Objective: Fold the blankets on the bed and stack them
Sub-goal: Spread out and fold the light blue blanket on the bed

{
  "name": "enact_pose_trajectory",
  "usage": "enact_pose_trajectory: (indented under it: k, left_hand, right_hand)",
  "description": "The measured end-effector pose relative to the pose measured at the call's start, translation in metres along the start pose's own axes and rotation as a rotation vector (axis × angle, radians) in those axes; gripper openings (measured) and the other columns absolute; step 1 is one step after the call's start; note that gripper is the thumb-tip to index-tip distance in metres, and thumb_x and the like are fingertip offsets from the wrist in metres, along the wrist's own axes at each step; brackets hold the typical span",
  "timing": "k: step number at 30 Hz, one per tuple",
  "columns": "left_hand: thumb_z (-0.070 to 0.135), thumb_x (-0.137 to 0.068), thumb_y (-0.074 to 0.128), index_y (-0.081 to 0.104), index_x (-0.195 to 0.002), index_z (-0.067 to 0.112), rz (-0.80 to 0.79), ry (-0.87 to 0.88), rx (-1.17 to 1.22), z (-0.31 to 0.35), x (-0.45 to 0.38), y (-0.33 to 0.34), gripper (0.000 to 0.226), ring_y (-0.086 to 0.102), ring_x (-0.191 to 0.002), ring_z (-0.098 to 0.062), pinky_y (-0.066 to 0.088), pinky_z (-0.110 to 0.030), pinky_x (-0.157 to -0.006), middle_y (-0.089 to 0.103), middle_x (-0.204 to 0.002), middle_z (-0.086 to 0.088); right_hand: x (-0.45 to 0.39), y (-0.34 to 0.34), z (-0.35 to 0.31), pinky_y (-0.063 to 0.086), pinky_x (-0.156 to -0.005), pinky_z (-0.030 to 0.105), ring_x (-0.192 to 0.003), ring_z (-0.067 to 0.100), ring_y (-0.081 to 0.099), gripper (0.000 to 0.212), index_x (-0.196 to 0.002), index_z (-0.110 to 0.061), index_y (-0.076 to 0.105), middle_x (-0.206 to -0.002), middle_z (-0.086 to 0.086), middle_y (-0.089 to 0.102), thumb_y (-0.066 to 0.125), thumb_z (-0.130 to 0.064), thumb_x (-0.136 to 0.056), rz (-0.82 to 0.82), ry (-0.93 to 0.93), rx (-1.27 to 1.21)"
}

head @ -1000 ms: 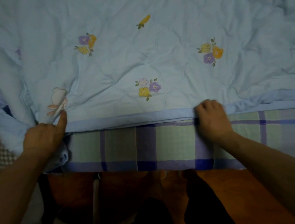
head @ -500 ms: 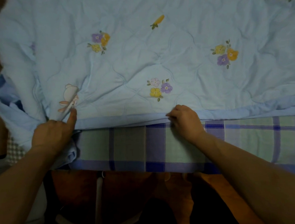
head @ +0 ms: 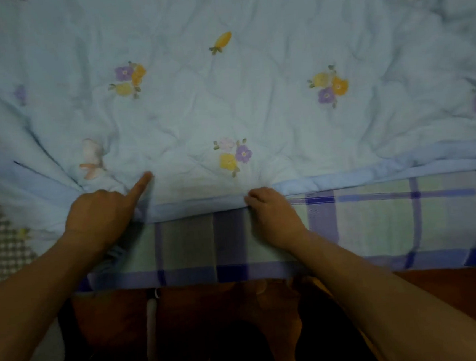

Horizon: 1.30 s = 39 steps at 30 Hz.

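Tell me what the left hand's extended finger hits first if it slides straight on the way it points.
The left hand points up and right across the light blue blanket. It would probably reach the flower print first, though it may pass just above it.

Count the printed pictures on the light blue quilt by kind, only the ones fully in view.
Three-flower clusters: 3
Orange carrots: 1
White rabbits: 1
Total: 5, all on the light blue quilted blanket. Cut-off or blurred prints at the edges are left out.
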<state>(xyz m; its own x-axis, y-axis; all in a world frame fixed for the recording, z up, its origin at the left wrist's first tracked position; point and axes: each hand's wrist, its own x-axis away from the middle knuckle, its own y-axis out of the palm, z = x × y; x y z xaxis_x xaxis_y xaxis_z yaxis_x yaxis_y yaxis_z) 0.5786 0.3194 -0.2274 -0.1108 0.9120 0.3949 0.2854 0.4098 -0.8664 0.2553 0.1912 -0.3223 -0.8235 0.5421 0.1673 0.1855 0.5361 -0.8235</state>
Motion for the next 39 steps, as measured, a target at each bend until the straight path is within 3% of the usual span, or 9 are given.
enact_pose_trajectory:
  k: [5, 8, 11, 16, 23, 26, 30, 34, 39]
  left_hand:
    - [0.034, -0.100, 0.043, -0.025, -0.149, 0.034, -0.012, 0.222, -0.040, 0.087, -0.061, -0.063, 0.084, 0.048, -0.059, -0.015, 0.037, -0.030, -0.050, 0.039, -0.067, 0.002]
    - [0.028, -0.081, 0.074, 0.043, -0.149, 0.023, -0.051, 0.176, 0.077, 0.128, -0.100, -0.084, 0.076, 0.055, -0.048, -0.024, 0.034, -0.028, -0.046, 0.044, -0.054, -0.002]
    - [0.013, -0.051, 0.090, 0.077, -0.094, 0.008, 0.013, 0.153, 0.246, 0.158, -0.123, -0.063, 0.046, 0.048, -0.028, -0.029, 0.037, -0.032, -0.038, 0.045, -0.040, -0.014]
    - [0.012, -0.066, 0.054, 0.072, -0.105, 0.005, 0.096, 0.122, 0.234, 0.173, -0.126, -0.045, 0.044, 0.049, -0.031, -0.030, 0.029, -0.030, -0.045, 0.041, -0.039, -0.016]
    - [0.008, -0.090, 0.041, 0.067, -0.117, 0.003, 0.135, 0.110, 0.148, 0.174, -0.125, -0.043, 0.038, 0.048, -0.037, -0.028, 0.027, -0.032, -0.046, 0.039, -0.044, -0.011]
    - [0.013, -0.083, 0.040, 0.070, -0.110, -0.002, 0.080, 0.106, 0.196, 0.178, -0.124, -0.051, 0.043, 0.049, -0.036, -0.030, 0.025, -0.031, -0.047, 0.044, -0.044, -0.012]
    - [0.012, -0.076, 0.051, 0.063, -0.121, -0.003, -0.043, 0.066, 0.234, 0.178, -0.124, -0.051, 0.048, 0.049, -0.039, -0.031, 0.025, -0.035, -0.048, 0.042, -0.047, -0.012]
    - [0.011, -0.081, 0.044, 0.062, -0.117, -0.005, 0.059, 0.062, 0.222, 0.181, -0.125, -0.053, 0.044, 0.050, -0.038, -0.032, 0.027, -0.035, -0.047, 0.042, -0.045, -0.012]
    - [0.005, -0.079, 0.045, 0.066, -0.107, -0.006, 0.085, 0.065, 0.179, 0.186, -0.130, -0.054, 0.038, 0.051, -0.037, -0.033, 0.029, -0.035, -0.047, 0.044, -0.044, -0.012]
  right_hand:
    - [0.057, -0.069, 0.059, 0.045, -0.103, 0.032, -0.114, 0.020, 0.061, 0.029, -0.117, -0.014, 0.070, -0.121, 0.003, 0.069, 0.056, -0.019, -0.092, 0.190, 0.463, -0.333]
    - [0.095, -0.120, 0.137, 0.044, -0.089, 0.025, -0.101, 0.020, 0.062, 0.021, -0.115, -0.011, 0.065, -0.109, 0.004, 0.068, 0.059, -0.014, -0.095, 0.622, 1.000, -0.416]
    - [0.110, -0.165, 0.201, 0.048, -0.086, 0.029, -0.093, 0.019, 0.061, 0.028, -0.117, -0.009, 0.060, -0.105, 0.006, 0.064, 0.064, -0.022, -0.093, 0.915, 1.308, -0.616]
    - [0.106, -0.202, 0.261, 0.054, -0.057, 0.027, -0.055, 0.013, 0.059, 0.028, -0.090, -0.007, 0.066, -0.072, 0.004, 0.066, 0.077, -0.032, -0.083, 1.122, 1.448, -1.245]
    - [0.130, -0.195, 0.279, 0.054, -0.079, 0.032, -0.092, 0.025, 0.068, 0.019, -0.101, -0.013, 0.067, -0.101, 0.005, 0.070, 0.067, -0.026, -0.088, 1.082, 1.407, -0.783]
    - [0.145, -0.190, 0.287, 0.055, -0.087, 0.035, -0.100, 0.031, 0.067, 0.040, -0.115, -0.003, 0.066, -0.113, 0.011, 0.068, 0.069, -0.029, -0.085, 0.749, 1.605, -0.676]
    - [0.153, -0.211, 0.301, 0.050, -0.057, 0.021, -0.076, 0.021, 0.058, 0.032, -0.098, 0.001, 0.068, -0.089, 0.007, 0.065, 0.074, -0.024, -0.081, 0.970, 1.432, -0.950]
    - [0.153, -0.245, 0.337, 0.058, -0.075, 0.028, -0.080, 0.017, 0.067, 0.033, -0.097, -0.010, 0.068, -0.095, 0.001, 0.072, 0.078, -0.036, -0.078, 1.203, 1.446, -1.272]
    - [0.153, -0.256, 0.377, 0.052, -0.054, 0.020, -0.070, 0.009, 0.057, 0.010, -0.082, -0.022, 0.048, -0.050, -0.014, 0.063, 0.049, -0.025, -0.092, 1.080, 1.394, -1.320]
